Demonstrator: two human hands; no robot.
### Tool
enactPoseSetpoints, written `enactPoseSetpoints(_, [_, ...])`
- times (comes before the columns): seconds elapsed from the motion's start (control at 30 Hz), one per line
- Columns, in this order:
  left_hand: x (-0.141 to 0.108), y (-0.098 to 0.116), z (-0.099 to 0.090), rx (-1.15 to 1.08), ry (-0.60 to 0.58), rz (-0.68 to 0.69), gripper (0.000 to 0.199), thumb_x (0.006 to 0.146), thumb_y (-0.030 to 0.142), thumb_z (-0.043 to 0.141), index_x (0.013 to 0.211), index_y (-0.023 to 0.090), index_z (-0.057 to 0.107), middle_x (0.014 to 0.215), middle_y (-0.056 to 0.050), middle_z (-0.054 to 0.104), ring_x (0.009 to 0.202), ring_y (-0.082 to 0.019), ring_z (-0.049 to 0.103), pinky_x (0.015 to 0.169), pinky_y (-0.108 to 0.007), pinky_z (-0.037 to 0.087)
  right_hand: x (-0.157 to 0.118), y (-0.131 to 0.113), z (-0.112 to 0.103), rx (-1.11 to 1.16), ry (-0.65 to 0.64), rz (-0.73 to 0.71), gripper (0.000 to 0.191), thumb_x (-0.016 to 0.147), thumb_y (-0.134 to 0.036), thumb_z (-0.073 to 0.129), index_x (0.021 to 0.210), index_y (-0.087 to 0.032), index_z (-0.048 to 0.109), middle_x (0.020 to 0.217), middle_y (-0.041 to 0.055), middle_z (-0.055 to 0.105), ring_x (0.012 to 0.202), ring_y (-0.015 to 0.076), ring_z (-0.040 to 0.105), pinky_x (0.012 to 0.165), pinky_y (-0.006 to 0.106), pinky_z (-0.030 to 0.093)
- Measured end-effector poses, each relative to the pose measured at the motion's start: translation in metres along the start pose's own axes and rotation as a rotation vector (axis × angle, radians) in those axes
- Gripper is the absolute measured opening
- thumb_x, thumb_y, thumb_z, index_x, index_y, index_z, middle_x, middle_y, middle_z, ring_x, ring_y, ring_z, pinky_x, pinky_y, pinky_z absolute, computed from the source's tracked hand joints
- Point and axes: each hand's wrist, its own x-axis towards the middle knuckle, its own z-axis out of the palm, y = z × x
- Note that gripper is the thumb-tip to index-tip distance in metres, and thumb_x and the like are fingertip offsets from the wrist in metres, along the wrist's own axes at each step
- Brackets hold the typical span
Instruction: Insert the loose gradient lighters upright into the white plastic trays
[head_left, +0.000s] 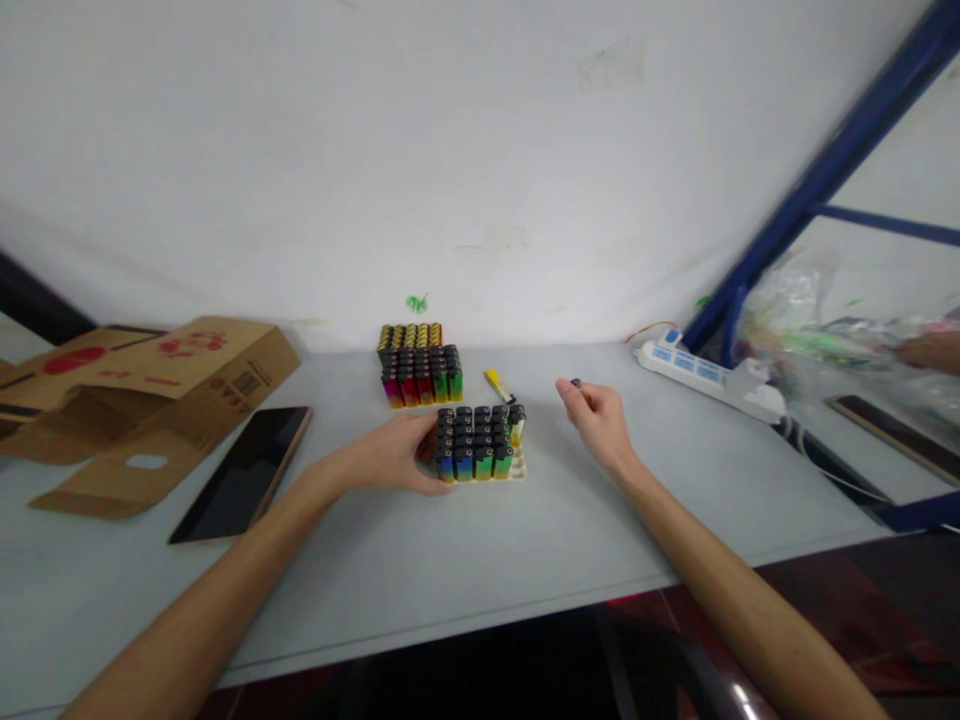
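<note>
Rows of black-topped lighters point(484, 462) in blue, green and yellow stand upright in a white tray point(519, 470). The tray's front right slots are bare. My left hand point(401, 455) grips the left side of the loaded tray, its thumb at the front corner and its other fingers partly hidden behind. To the right of the tray, my right hand point(598, 415) is raised and closed on a lighter; only the dark top point(576, 382) shows above the fingers. One yellow lighter point(498, 384) lies on its side just behind the tray.
Behind stand more lighters, a colourful block point(422, 378) and a gold-topped block point(409, 338). At left are an open cardboard box point(225, 365) and a tablet point(244, 475). A power strip point(709, 378) lies at right, near plastic bags point(795, 310) and another person's hand point(934, 350).
</note>
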Motion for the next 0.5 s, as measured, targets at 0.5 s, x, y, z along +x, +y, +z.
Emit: enactPoseSetpoints(0.5, [0.0,-0.003,0.0,-0.024,0.011,0.045,0.047,0.072,0.054,0.085,0.097,0.022,0.063,0.09,-0.002,0.072,0.079,-0.024,0.068,0.067,-0.032,0.053,0.003,0.01,0.001,-0.03,-0.004,-0.039,0.065,0.098,-0.079,0.056,0.064,-0.026,0.041,0.057,-0.005,0.038,0.055,0.0125,0.034,0.053,0.028,0.029])
